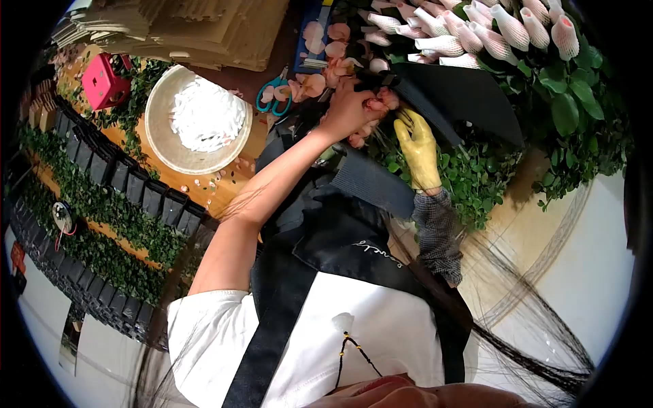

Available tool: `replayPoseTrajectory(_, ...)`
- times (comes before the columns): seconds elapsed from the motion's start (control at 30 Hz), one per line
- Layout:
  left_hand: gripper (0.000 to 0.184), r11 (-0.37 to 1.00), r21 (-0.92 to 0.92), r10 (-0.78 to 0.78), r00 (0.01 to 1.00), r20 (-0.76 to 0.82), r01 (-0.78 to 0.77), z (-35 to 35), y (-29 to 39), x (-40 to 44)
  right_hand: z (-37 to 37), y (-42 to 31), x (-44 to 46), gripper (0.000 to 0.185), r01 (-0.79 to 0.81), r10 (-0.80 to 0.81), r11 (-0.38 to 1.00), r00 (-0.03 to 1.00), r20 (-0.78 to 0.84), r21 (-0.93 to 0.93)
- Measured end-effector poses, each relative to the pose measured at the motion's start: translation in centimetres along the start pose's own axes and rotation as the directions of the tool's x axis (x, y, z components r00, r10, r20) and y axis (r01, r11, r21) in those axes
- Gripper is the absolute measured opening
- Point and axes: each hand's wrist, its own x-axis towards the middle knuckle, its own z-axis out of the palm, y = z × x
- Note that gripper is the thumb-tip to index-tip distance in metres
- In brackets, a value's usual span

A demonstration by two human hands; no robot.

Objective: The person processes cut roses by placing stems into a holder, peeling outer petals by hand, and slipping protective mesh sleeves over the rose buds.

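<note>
My gloved right hand (417,149) curls beside a dark sheet (469,105), its hold unclear to me, while my bare left hand (345,110), grip hidden, bends against peach blooms (386,100) between them, net-sleeved flowers (511,28) beyond.

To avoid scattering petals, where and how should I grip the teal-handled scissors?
Probably grip the scissors by their teal loops, coming from the near-left side: the loops lie exposed, pointing that way, while peach petals crowd the right.
</note>
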Motion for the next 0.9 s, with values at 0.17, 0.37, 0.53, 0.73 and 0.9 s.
replayPoseTrajectory(0.17, 0.043, 0.999, 0.042, 0.005, 1.0, 0.024, -0.006, 0.2, -0.4, 0.1, 0.9, -1.3, 0.3, 0.042, 0.195, -0.177, 0.817, 0.981, 0.085, -0.543)
replayPoseTrajectory(0.37, 0.047, 0.999, 0.034, -0.016, 0.998, 0.055, 0.014, 0.0, -0.5, -0.1, 2.4, -2.5, 0.6, 0.032, 0.216, -0.221, 0.708, 0.972, 0.079, -0.672)
replayPoseTrajectory(0.53, 0.047, 0.999, 0.046, -0.016, 0.986, 0.164, 0.009, -1.4, -1.3, 0.4, 2.3, -2.0, 0.8, 0.022, 0.243, -0.297, 0.783, 0.955, -0.001, -0.572)
replayPoseTrajectory(0.73, 0.032, 0.967, -0.213, -0.084, 0.967, 0.241, 0.137, -8.0, -0.1, -0.5, 2.2, -1.9, 1.5, 0.028, 0.235, -0.262, 0.694, 0.963, 0.064, -0.68)
replayPoseTrajectory(0.9, 0.031, 0.941, -0.029, -0.306, 0.888, 0.342, 0.336, -11.9, 3.0, -2.4, 2.2, -1.9, 1.7, 0.025, 0.231, -0.241, 0.623, 0.966, 0.097, -0.747)
